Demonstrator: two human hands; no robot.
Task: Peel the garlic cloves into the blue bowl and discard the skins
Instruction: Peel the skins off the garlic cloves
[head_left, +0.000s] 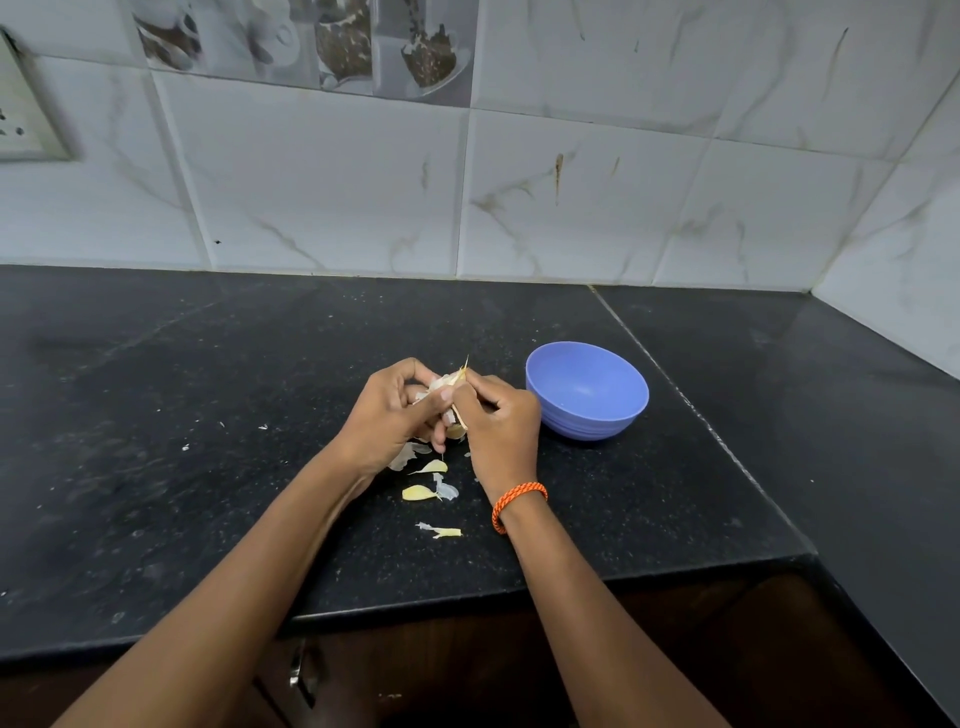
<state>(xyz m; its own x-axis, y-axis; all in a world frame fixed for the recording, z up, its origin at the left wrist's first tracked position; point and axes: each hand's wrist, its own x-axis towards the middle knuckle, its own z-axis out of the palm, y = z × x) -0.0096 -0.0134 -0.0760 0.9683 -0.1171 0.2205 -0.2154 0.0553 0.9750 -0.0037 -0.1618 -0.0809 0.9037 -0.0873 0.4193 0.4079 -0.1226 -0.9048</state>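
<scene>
My left hand (392, 415) grips a garlic bulb (445, 385) with papery white skin, just above the black counter. My right hand (501, 415) pinches a strip of skin at the bulb's top, fingers curled against it; an orange cord band circles that wrist. The blue bowl (587, 389) stands right of my hands, a short gap away, and looks bare inside. Loose garlic skins (426, 491) and yellowish pieces lie on the counter below my hands. Most of the bulb is hidden by my fingers.
The black stone counter (208, 441) runs left and back to a white tiled wall (571, 197). A seam crosses the counter right of the bowl. The counter's front edge (467, 597) lies near me, with a dark cabinet below. A wall socket (26, 119) sits far left.
</scene>
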